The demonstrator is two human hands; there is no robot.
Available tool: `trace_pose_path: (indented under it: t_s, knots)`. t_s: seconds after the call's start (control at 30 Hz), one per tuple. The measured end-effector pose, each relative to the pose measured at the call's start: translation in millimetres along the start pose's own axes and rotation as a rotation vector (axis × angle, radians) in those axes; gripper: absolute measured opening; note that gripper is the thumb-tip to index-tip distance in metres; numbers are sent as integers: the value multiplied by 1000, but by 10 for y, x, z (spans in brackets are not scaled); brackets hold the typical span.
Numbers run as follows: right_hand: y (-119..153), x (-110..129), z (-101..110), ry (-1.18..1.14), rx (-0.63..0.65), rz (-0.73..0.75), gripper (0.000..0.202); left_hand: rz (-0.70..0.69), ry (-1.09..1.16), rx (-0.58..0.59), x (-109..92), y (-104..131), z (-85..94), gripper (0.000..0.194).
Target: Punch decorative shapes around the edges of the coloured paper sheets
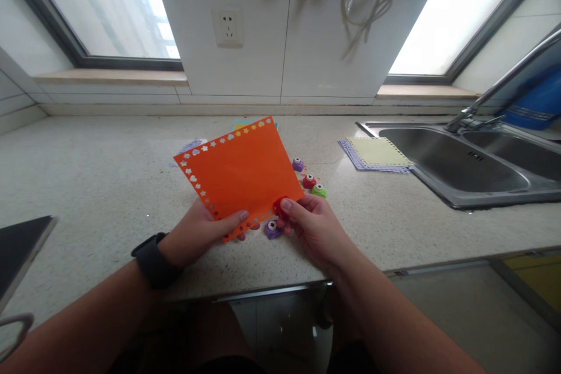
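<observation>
The orange paper sheet (pixel 241 172), its edges punched with stars and hearts, was held tilted above the speckled countertop (pixel 87 175). The left hand (pixel 199 234) pinched its lower edge; the right hand (pixel 309 225) squeezed a red craft punch (pixel 279 205) onto that edge. A purple punch (pixel 272 228) lay just below. No writing was legible.

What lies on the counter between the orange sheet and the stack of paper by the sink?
In the head view, three small punches: purple, red and green, beside the orange sheet; then bare counter up to the paper stack.
</observation>
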State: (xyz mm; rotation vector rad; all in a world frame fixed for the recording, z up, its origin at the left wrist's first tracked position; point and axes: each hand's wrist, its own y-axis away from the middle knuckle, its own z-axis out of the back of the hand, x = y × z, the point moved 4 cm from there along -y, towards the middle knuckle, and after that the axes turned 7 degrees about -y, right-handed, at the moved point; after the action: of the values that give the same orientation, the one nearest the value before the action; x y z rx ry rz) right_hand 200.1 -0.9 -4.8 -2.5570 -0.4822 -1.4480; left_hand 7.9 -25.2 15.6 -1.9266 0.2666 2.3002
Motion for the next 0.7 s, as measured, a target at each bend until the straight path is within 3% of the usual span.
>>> trace_pose_path:
  t_s: [0.7]
  knots:
    - [-6, -11, 23, 4, 4, 11, 25, -10, -37, 31, 50, 13, 25, 37]
